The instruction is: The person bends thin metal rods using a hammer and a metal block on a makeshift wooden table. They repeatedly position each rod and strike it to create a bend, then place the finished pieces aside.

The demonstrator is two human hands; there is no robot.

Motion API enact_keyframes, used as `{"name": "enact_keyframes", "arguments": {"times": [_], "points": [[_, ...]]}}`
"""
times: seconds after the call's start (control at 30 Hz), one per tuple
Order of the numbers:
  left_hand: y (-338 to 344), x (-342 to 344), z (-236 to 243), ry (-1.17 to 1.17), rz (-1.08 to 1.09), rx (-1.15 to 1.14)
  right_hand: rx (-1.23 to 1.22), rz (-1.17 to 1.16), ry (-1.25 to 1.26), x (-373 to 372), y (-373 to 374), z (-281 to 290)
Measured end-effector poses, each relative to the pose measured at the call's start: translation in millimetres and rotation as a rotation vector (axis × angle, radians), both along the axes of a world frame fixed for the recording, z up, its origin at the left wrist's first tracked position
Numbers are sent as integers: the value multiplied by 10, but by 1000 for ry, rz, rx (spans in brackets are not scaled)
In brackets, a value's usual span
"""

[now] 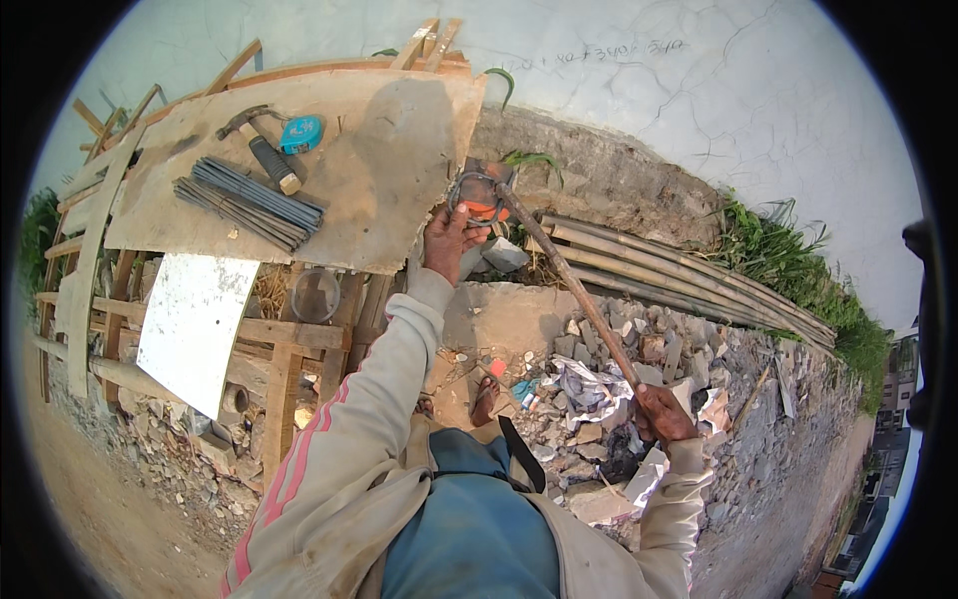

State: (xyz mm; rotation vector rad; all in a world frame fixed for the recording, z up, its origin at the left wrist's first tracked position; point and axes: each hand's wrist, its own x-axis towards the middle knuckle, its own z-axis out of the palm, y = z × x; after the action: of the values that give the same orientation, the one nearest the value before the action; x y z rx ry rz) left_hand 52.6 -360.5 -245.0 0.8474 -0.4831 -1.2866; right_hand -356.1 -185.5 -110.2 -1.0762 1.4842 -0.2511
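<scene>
The person's right hand (667, 412) is clenched around the lower end of a long brown bar (579, 285), which is round and rough on its surface. The left hand (451, 240) grasps with curled fingers a thin grey bent rod (455, 188), at the edge of the worktop. There, the upper end of the bar meets a dark and orange block (486, 178). The worktop (369, 210) is a flat, stained wooden board with a ragged edge. On it lie straight, slender grey rods (257, 192) in a pile, a hammer (269, 160) with a dark grip, and a rounded turquoise tape measure (301, 134). Farther right are smooth, long bamboo poles (689, 275) and jagged, broken rubble (589, 439); behind stands a pale, cracked wall (758, 110)
</scene>
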Motion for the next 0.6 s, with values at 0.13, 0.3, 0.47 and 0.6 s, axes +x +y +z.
{"name": "enact_keyframes", "arguments": {"times": [0.13,0.3,0.47,0.6], "points": [[1,64,-81,-19,-31,20,-445,46,317,132,313,-245],[-77,87,-189,23,-53,-39,-571,-37,570,616,750,-391],[-91,93,-209,54,-58,-69,-594,-71,694,850,827,-271],[-61,86,-180,40,-52,-80,-502,-46,741,975,920,-256]]}}
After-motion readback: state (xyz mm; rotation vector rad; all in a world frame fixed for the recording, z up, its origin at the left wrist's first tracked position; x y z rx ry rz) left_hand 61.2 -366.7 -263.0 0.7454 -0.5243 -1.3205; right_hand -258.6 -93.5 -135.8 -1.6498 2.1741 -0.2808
